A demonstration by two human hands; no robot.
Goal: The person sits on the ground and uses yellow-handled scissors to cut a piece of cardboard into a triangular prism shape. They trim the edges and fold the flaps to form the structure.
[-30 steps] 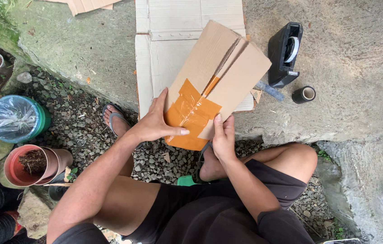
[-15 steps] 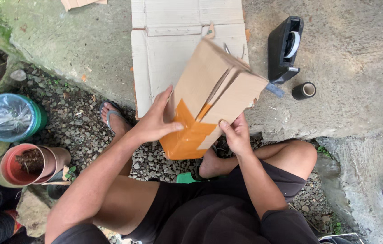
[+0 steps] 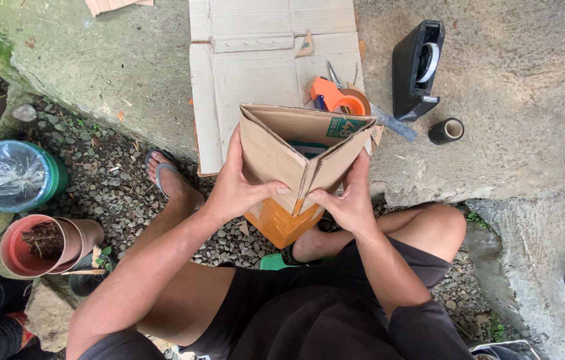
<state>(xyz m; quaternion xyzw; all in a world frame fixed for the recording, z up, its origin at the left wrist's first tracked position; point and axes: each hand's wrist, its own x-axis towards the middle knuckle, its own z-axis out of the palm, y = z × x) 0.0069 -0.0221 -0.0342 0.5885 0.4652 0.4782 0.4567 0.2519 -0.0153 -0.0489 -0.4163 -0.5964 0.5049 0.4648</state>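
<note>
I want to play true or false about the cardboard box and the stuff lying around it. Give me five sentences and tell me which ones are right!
1. Both hands hold the cardboard box. True: the left hand and the right hand grip it from either side.
2. The box is closed on top. False: its top is open and you can see inside.
3. A black tape dispenser stands on the concrete. True.
4. The small dark tape roll lies inside the box. False: it lies on the concrete near the dispenser.
5. The box's lower end is covered in blue tape. False: the tape there is orange.
</note>
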